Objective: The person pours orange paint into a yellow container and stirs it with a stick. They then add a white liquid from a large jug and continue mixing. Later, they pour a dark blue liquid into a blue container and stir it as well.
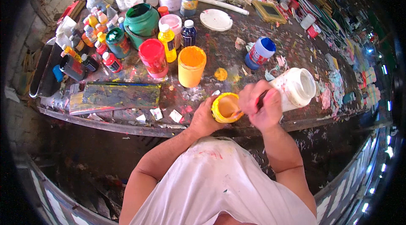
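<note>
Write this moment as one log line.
left hand: holds open yellow jar | right hand: curled at its rim, grip unclear | nearby: white container

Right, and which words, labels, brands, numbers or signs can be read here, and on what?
None can be read clearly enough to quote.
Blue jar: label, print too small to read.
Tall yellow bottle: label, too small to read.
Navy bottle: label, too small to read.
Front red bottle: label, blurred.
Yellow jar in the left hand: no lettering shows.
</note>
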A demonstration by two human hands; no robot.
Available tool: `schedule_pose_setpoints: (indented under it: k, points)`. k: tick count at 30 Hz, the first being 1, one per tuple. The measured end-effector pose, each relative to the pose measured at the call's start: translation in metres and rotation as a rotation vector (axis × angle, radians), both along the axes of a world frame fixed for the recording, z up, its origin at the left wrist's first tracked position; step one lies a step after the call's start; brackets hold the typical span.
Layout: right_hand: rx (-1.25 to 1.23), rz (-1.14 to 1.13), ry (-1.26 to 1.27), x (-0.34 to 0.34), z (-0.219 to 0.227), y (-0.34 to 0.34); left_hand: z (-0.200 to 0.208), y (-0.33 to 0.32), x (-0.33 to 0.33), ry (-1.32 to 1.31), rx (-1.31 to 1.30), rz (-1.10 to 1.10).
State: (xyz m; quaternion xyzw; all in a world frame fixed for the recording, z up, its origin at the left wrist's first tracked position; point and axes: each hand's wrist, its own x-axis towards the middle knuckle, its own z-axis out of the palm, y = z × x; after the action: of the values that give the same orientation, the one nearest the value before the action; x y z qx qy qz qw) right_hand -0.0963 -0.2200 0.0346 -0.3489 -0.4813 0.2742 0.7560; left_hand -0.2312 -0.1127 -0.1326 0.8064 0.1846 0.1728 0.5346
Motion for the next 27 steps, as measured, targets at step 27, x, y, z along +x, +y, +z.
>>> schedule_pose_setpoints:
  k: [27]
  points:
    - [-0.035,0.144,-0.030,-0.022,0.012,-0.021,0.007,-0.004,-0.018,0.033,0.057,-0.075]
